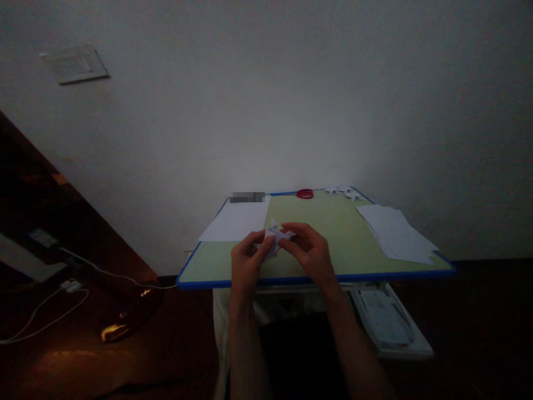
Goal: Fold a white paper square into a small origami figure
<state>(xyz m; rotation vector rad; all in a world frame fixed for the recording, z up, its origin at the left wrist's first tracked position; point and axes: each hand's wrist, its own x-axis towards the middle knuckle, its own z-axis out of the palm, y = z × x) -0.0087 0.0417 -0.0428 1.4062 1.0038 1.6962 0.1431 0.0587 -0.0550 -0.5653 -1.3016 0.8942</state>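
Observation:
Between my two hands is a small white folded-paper piece (273, 236) with pointed arms, like a pinwheel or star. My left hand (247, 258) pinches its left side, thumb on the near face. On the other side, my right hand (310, 250) grips the right part between thumb and fingers. The piece is held above the near half of the pale green tabletop (333, 233). Parts of its arms are hidden behind my fingers.
White sheets (241, 219) lie at the table's left, a fanned stack of paper (395, 230) at its right. Red-handled scissors (305, 194) and several folded paper pieces (345, 191) rest along the back edge by the wall. Below, an open drawer (387, 319) sticks out; cables (104, 272) hang left.

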